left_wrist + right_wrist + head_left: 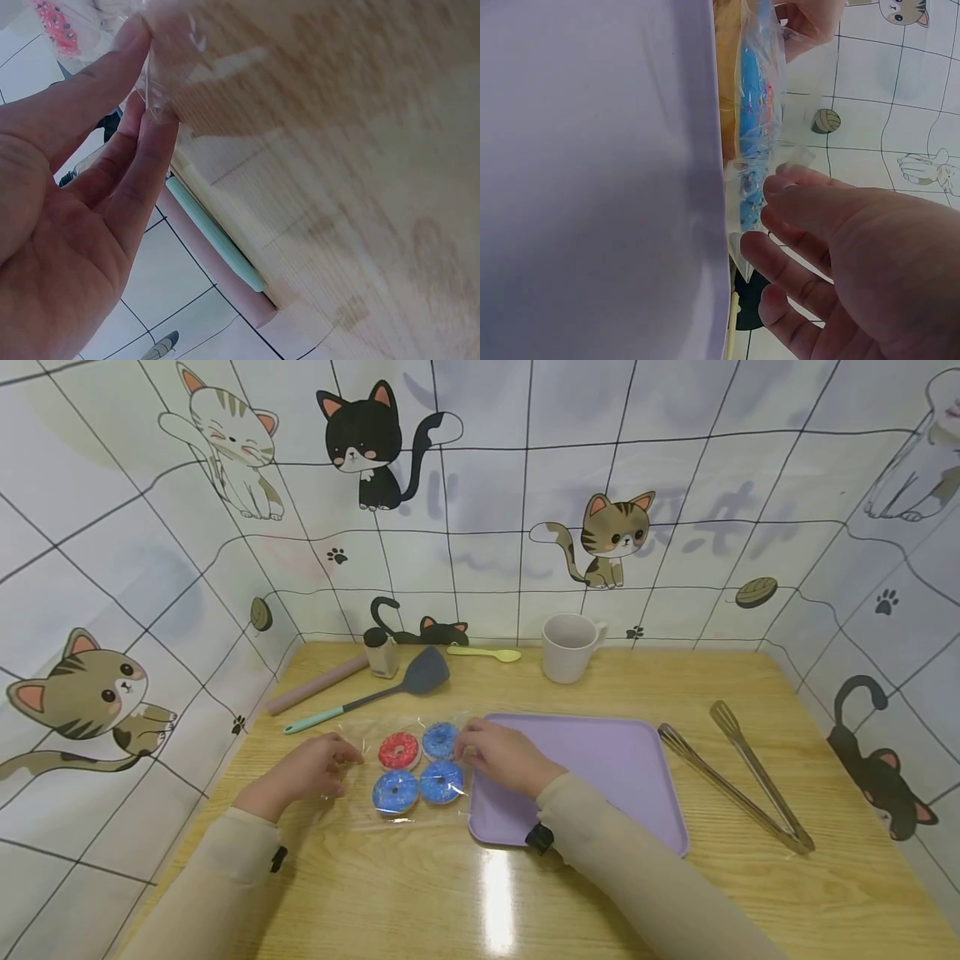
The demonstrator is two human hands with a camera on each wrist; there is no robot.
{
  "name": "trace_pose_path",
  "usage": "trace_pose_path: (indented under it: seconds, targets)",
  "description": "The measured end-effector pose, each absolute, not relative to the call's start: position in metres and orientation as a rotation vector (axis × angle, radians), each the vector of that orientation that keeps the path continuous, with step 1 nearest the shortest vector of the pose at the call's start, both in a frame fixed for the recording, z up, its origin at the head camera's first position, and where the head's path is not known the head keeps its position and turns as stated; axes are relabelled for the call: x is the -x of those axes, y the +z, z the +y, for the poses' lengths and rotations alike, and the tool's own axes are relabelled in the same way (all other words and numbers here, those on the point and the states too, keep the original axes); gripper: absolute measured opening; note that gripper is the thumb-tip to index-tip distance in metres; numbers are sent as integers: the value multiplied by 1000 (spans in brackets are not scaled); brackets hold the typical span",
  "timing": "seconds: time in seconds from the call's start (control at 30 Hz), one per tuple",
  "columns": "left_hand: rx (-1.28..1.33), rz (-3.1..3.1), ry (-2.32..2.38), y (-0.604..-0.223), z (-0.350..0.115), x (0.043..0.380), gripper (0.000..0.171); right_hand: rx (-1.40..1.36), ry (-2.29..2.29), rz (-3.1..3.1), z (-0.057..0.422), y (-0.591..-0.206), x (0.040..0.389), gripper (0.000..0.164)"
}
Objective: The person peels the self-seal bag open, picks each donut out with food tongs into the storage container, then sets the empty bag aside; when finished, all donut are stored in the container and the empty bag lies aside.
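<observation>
A clear plastic bag [352,810] lies on the table with one red donut [399,751] and three blue donuts [395,792] inside, all sprinkled. At its left edge my left hand [311,772] pinches the film; in the left wrist view the thumb [124,45] is against the crinkled plastic, the other fingers curving below. My right hand [510,753] reaches over the left edge of a lilac tray [600,760]. Its thumb and forefinger pinch the bag's right edge, while the remaining fingers [791,277] hang loosely bent.
Behind the bag lie a spatula [426,672] with a mint handle, a pinkish-brown rolling pin [318,683], a black-capped shaker [381,656] and a yellow spoon [487,653]. A pale mug [567,647] stands behind the tray. Metal tongs [757,768] lie spread to its right.
</observation>
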State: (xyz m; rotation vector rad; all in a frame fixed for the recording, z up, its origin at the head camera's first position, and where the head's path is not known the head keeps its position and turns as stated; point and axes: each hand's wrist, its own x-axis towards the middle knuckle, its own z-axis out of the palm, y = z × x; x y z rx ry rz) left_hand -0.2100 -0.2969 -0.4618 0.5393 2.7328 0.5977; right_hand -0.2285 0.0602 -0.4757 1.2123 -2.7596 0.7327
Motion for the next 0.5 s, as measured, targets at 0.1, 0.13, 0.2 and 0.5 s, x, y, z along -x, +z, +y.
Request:
trace_pose_path:
  seconds: [0.1,0.13,0.2,0.5]
  targets:
    - [-551,2733,599,-462,-297,209,42,-1200,742,-2756,59,-475,228,9]
    - [-558,2732,599,-462,-297,209,42,-1193,746,-2757,59,-474,227,9]
    - [-561,2731,593,-462,-298,209,42,-1175,747,-2766,59,-473,226,9]
    - [-546,2741,573,-459,-296,209,43,-1093,730,-2820,65,-473,226,8]
